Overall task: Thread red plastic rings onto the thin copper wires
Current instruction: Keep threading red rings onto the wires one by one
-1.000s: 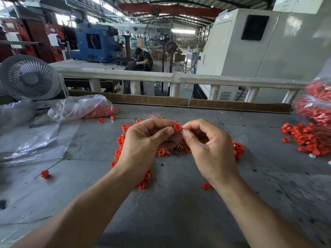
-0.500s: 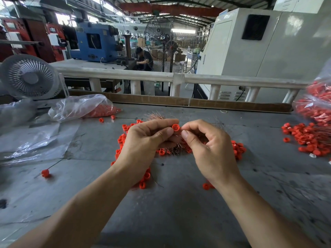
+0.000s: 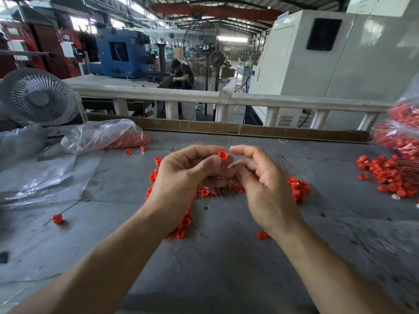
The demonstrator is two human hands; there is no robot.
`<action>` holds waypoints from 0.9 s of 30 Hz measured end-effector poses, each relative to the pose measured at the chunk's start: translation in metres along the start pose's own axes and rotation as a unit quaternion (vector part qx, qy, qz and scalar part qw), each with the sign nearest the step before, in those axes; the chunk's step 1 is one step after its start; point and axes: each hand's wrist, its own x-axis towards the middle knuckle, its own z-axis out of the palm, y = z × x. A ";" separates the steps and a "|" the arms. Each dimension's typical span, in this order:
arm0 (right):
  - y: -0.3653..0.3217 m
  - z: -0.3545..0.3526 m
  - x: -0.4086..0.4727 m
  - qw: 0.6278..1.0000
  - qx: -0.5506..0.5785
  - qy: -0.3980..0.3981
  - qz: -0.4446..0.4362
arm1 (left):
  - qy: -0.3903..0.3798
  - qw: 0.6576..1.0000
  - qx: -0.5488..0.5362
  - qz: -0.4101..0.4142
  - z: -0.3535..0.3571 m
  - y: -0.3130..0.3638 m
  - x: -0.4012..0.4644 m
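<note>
Working two-handed over a grey table in a factory hall. Passing, at far left, one white desk fan standing at the table's back edge. Coming next to one threaded ring lying alone on the table, with its thin wire running from lower left up to the right. Moving on to the first of two clear bags of red rings, lying on its side, and to two loose rings just in front of it.

At centre, pinching one red ring between the thumb and forefinger of the left hand, above the table and level with the fingertips of both hands. Holding it with its open end tilted up towards the camera, the short axis slanting up and back. Curling the other left fingers around a bundle of copper wires, too many to count, with the tips fanning out below the hands and their long axis hard to judge. Reaching the forefinger of the right hand towards the ring, close beside it, with the remaining fingers loosely bent; impossible to tell whether these are gripping a wire. Hovering over a scattered pile of rings, uncounted.

Ending at right with a second heap of rings and the second bag, also full of red rings.
</note>
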 end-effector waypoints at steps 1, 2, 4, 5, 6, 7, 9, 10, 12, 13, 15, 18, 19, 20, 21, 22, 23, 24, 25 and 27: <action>0.000 0.001 0.000 1.000 0.012 -0.014 0.004 | -0.004 1.000 -0.014 -0.001 0.000 0.000 0.000; 0.001 0.002 0.000 0.999 0.025 -0.026 0.007 | -0.007 1.000 -0.025 -0.002 0.001 0.001 0.000; 0.001 0.003 0.000 0.999 0.034 -0.039 0.008 | -0.009 0.999 -0.036 -0.006 0.001 0.001 0.000; 0.002 0.002 0.000 0.999 0.034 -0.042 0.008 | -0.009 0.999 -0.037 -0.008 0.001 0.001 0.000; 0.002 0.002 0.000 0.998 0.035 -0.046 0.009 | -0.008 0.999 -0.037 -0.011 0.000 0.001 0.000; 0.002 0.001 0.000 0.998 0.034 -0.052 0.011 | -0.006 0.999 -0.037 -0.014 0.000 0.001 0.000; 0.003 -0.001 0.001 0.999 0.009 -0.044 0.013 | 0.001 0.999 -0.030 -0.018 0.000 0.001 0.001; 0.004 -0.002 0.002 1.000 -0.015 -0.022 0.013 | 0.006 0.999 -0.028 -0.018 0.000 0.001 0.001; 0.006 -0.009 0.007 0.997 -0.062 0.054 0.017 | 0.017 0.999 -0.027 -0.015 0.000 0.001 0.001; 0.007 -0.013 0.009 0.991 -0.092 0.092 0.025 | 0.023 0.999 -0.026 -0.013 -0.001 0.001 0.001; 0.011 -0.025 0.012 0.972 -0.190 0.129 0.056 | 0.033 0.999 -0.023 -0.011 -0.002 0.001 0.001; 0.015 -0.040 0.013 0.933 -0.322 0.085 0.136 | 0.039 0.999 -0.015 -0.010 -0.002 0.001 0.002; 0.016 -0.043 0.013 0.923 -0.344 0.063 0.160 | 0.039 0.999 -0.014 -0.010 -0.002 0.001 0.001; 0.015 -0.044 0.012 0.915 -0.359 0.042 0.179 | 0.038 0.999 -0.013 -0.009 -0.002 0.001 0.001; 0.013 -0.045 0.012 0.909 -0.370 0.023 0.191 | 0.038 0.999 -0.011 -0.009 -0.002 0.002 0.001; 0.012 -0.044 0.012 0.903 -0.381 0.007 0.199 | 0.039 0.999 -0.008 -0.009 -0.001 0.002 0.001; 0.010 -0.043 0.011 0.896 -0.394 -0.005 0.205 | 0.038 0.999 -0.006 -0.009 -0.001 0.001 0.001; 0.009 -0.042 0.011 0.888 -0.409 -0.014 0.208 | 0.037 0.999 -0.002 -0.010 -0.001 0.000 0.001; 0.009 -0.040 0.010 0.879 -0.427 -0.017 0.210 | 0.035 0.999 0.003 -0.011 -0.001 -0.001 0.001; 0.009 -0.037 0.011 0.863 -0.458 -0.016 0.213 | 0.032 0.999 0.013 -0.013 0.000 -0.002 0.000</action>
